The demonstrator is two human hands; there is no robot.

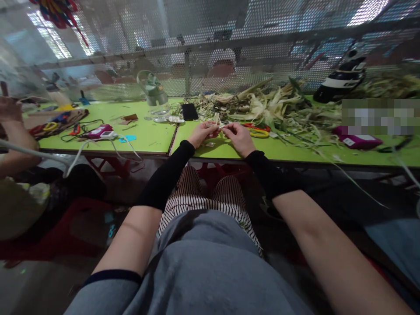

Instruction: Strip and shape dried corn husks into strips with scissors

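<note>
Two black-cuffed hands [201,134] [241,139], two purple boxes [99,131] [361,140]

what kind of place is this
Probably a shared craft workroom: a heap of pale husk-like plant material lies on a long green worktop, scissor-like red and yellow handles lie nearby, and another person's arm shows at the left.

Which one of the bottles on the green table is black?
The black, white-banded bottle on the right; the green-lidded bottle at left is transparent.
</note>
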